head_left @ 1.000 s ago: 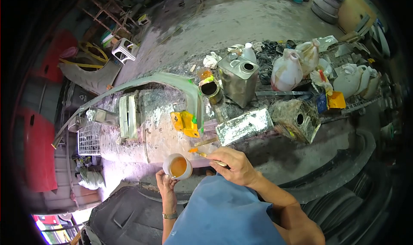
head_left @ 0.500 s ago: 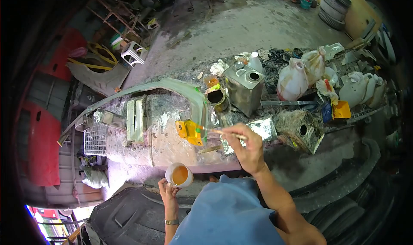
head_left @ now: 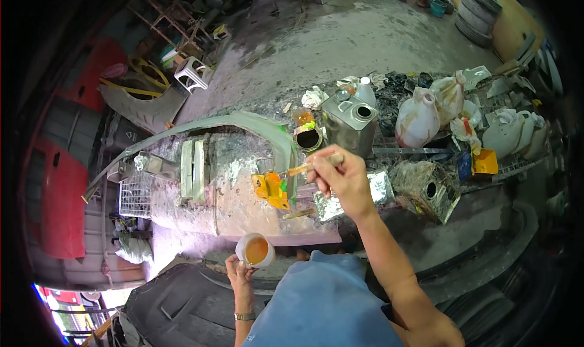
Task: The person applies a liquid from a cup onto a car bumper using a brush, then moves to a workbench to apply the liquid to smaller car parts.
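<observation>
My left hand point(head_left: 241, 274) is wrapped round a white cup point(head_left: 241, 245) of amber liquid, held tilted in front of the bench edge. In my right hand point(head_left: 344, 179) is a thin brush point(head_left: 298, 170) with a wooden handle, pinched between the fingers. Its tip points left and overlaps the upper right of a yellow-orange painted piece point(head_left: 272, 190) with dark spots. That piece lies on the bench point(head_left: 234, 210) by the end of a long, curved grey-green panel point(head_left: 243, 119). A flat stick point(head_left: 299, 213) rests just right of it.
Behind my right hand stand a square metal can point(head_left: 348, 125) and a small open tin point(head_left: 308, 139). Foil point(head_left: 383, 189) lies under the right forearm's side, beside a dented can point(head_left: 426, 185). Stained plastic jugs point(head_left: 418, 119) crowd the right. A wire basket point(head_left: 134, 198) is at left.
My right hand has shifted slightly up with the brush, whose handle now slants more steeply. The left hand and cup stay nearly in place.
</observation>
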{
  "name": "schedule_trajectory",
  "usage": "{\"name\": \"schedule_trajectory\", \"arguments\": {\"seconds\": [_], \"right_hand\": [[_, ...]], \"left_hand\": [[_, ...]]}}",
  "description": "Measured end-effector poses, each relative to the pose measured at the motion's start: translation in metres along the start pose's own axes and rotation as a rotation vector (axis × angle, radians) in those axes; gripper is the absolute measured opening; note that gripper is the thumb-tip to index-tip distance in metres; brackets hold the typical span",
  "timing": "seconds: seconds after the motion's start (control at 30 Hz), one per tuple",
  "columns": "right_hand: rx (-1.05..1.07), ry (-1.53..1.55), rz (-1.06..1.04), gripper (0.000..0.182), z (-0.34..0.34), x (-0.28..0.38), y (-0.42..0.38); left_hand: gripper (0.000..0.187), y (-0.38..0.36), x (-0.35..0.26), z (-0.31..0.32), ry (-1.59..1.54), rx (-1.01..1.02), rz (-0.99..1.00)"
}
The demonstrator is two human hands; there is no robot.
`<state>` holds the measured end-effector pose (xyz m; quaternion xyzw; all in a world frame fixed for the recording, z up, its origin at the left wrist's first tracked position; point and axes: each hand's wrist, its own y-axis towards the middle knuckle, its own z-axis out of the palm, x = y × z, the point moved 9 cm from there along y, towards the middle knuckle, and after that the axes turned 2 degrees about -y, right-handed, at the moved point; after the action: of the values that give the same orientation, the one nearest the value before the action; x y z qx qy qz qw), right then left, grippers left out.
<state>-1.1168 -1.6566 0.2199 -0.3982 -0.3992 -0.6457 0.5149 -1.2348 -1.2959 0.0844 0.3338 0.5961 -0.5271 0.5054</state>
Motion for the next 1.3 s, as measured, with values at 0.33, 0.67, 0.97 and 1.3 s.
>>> {"name": "schedule_trajectory", "arguments": {"seconds": [0.33,0.67,0.97,1.3], "right_hand": [[-0.112,-0.052,0.013,0.014,-0.021,-0.029,0.023],[0.144,-0.815,-0.691,0.029,0.059,-0.001,-0.075],[0.001,-0.113,-0.067,0.015,0.010,-0.017,-0.022],[0.082,-0.498,-0.213,0.016,0.003,-0.004,0.021]], "left_hand": [[0.033,-0.001,-0.006,0.005,0.005,-0.021,0.001],[0.036,0.008,0.002,0.000,0.002,0.000,-0.010],[0.034,0.009,0.001,0.004,0.024,0.025,0.001],[0.033,0.002,0.001,0.005,0.020,0.039,0.005]]}}
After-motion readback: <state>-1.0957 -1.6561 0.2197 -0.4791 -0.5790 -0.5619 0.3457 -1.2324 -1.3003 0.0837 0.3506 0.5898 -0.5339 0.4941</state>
